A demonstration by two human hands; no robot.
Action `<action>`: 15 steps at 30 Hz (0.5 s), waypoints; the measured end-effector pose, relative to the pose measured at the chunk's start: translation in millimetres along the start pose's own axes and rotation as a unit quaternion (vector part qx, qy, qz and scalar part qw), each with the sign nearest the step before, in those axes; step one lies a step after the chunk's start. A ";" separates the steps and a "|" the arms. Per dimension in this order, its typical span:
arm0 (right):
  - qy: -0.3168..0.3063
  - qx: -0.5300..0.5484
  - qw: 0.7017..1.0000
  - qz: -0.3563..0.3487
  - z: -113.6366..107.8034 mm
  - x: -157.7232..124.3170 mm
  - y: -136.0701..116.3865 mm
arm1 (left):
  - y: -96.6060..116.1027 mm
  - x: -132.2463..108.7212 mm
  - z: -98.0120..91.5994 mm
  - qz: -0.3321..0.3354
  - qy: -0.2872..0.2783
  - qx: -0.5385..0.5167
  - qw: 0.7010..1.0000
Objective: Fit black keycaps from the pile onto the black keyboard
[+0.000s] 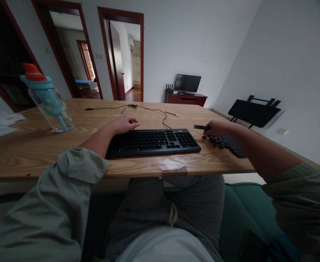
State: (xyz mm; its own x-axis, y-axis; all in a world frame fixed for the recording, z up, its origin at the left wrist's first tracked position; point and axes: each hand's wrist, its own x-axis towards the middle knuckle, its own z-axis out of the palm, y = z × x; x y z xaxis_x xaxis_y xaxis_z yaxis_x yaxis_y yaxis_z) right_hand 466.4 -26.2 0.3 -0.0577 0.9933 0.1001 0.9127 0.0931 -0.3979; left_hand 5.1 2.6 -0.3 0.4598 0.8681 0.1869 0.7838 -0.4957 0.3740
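A black keyboard [154,142] lies across the table in front of me, its cord leading off from the back edge. My left hand [126,124] rests at its back left corner, fingers curled in, with nothing visible in them. To the keyboard's right, my right hand [216,128] grips a short black stick-like tool [202,127] that points left; its exact kind is unclear. Black keycaps [228,142] lie grouped on the table under and beside that hand. One small dark piece [204,137] sits just below the fingertips; I cannot tell whether they touch it.
A clear water bottle [52,105] with a blue and red lid stands at the left, near white tissue [2,123]. The black cable [132,106] runs along the back of the wooden table [75,160], near a thin pen-like object [171,113]. Tape covers part of the front edge.
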 end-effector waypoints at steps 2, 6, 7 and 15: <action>-0.037 -0.088 0.995 0.014 -3.9 -0.2 -2.1 | -0.9 0.6 0.5 0.000 -0.001 -0.001 1.000; -0.061 -0.131 0.989 0.013 -7.1 -1.3 -3.5 | -1.9 1.0 1.0 0.001 -0.001 -0.002 1.000; -0.068 -0.141 0.988 0.016 -7.0 -2.1 -4.0 | -1.9 1.0 1.0 0.001 -0.001 -0.001 1.000; -0.090 -0.203 0.975 -0.005 -6.5 -2.5 0.1 | -2.8 1.5 1.2 -0.001 -0.004 -0.001 1.000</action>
State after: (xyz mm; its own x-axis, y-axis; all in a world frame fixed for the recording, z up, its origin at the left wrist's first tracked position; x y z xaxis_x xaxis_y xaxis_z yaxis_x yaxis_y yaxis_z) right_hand 469.3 -29.0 5.9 -0.1044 0.9917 -0.0750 0.9945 0.1047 -0.0001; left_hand 4.0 5.3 -2.2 0.4619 0.8685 0.1797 0.7840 -0.4946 0.3752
